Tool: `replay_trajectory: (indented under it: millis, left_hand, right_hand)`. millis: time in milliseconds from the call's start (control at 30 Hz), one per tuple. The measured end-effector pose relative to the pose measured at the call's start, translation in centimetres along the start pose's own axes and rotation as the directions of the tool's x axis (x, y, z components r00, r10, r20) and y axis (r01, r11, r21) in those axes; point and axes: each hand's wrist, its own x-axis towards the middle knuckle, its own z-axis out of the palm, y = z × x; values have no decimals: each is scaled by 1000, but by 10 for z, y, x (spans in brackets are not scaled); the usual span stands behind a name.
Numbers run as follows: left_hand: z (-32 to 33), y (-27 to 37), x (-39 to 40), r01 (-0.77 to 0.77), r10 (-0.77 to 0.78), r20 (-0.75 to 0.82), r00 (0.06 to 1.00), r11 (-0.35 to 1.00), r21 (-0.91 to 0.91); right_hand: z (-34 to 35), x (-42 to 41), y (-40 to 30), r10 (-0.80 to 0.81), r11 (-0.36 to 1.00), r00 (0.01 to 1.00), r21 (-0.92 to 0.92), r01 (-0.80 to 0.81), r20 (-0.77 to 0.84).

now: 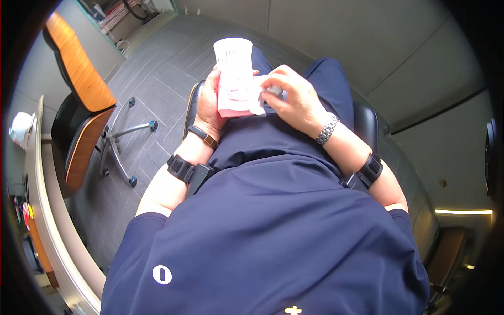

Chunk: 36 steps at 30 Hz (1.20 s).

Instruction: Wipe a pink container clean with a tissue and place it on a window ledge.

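Observation:
Over my lap, my left hand (210,102) wraps the left side of a white and pink container (235,75). It has a round, cup-like white top and a pink lower edge, and strong glare washes out its surface detail. My right hand (293,94) is at the container's right side with bent fingers. Between its thumb and fingers is a thin, pale, crumpled piece (258,101), possibly tissue or film. Whether that piece is attached to the container cannot be made out.
I sit on a black padded chair (366,120). To the left stand a wood-backed swivel chair (80,67) with a metal wheeled base (114,134) and a long table edge (49,212). A grey wall panel (315,31) rises ahead, beyond the grey floor (165,59).

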Motion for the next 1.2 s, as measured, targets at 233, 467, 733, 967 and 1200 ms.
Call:
replay_trajectory:
  millis: [233,467,733,967,1200]
  left_hand:
    - [-4,2,-5,-16,12,33,999,993,114]
    - [16,11,-13,-218,329,-257,909,899,379]
    - [5,15,-18,-254,351,-433,830,930,268]
    - [4,14,-16,-360,504,-514,694,861,358]
    - [-1,14,-20,-356,626,-496,602,767,534]
  right_hand:
    - [-2,41,14,-126,976,963,143,163,-239]
    - [8,73,12,-491,871,871,6,491,-32]
    - [25,94,41,-372,889,928,296,349,23]
    - [40,100,58,-343,887,878,424,186,334]
    - [57,115,66,-401,882,760,439,169,512]
